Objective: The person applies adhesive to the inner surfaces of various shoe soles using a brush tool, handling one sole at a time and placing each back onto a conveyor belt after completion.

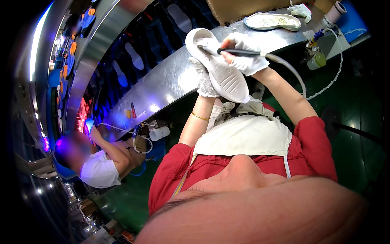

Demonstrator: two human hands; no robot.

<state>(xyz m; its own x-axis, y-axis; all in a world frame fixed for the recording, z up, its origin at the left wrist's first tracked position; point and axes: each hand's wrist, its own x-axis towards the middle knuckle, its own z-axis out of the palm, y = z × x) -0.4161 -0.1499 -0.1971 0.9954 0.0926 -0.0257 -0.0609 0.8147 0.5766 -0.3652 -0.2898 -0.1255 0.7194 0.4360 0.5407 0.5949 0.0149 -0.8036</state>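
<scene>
A white shoe sole (227, 77) is tilted above the edge of the steel bench. My left hand (204, 79), in a white glove, grips it from its left side and from below; the fingers underneath are partly hidden. In my gloved right hand (243, 55) is a brush with a black handle (239, 52), held like a pen. Its tip reaches into the sole's upper recess, where some greyish wet-looking patches show. From the back end of the handle a pale hose (290, 67) curves away to the right.
Another white sole (272, 22) lies on the steel bench (162, 77), with a crumpled white glove (300, 11) beyond it. A cardboard box (243, 9) stands behind. Soles ride a dark conveyor (152, 30). A green-and-white jar (317, 61) is at right; a co-worker (103, 166) sits at left.
</scene>
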